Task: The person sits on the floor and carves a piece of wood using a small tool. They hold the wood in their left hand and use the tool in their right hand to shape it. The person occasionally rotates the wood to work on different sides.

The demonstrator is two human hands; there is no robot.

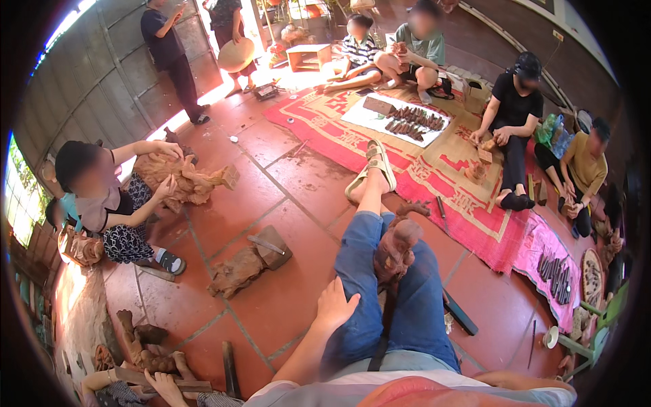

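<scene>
My left hand (337,305) lies on my left thigh, fingers stretched out and holding nothing. A reddish-brown carved wooden figure (395,252) stands between my legs, near my knees, apart from that hand. Of my right arm, only a part (525,381) shows at the lower right edge; its hand is out of sight. Beside my right leg lies a dark flat bar (460,313). On the tiles to my left rests a rough carved wood piece (239,271) next to a flat block (274,249), which has a slim metal tool (266,244) on top.
A person at the left handles a large wood carving (178,178); another's hands work at lower left. Several people sit around a red patterned mat (325,129) with a white sheet of dark tools (415,123). More tools (556,278) lie on pink cloth beside a green chair (597,339).
</scene>
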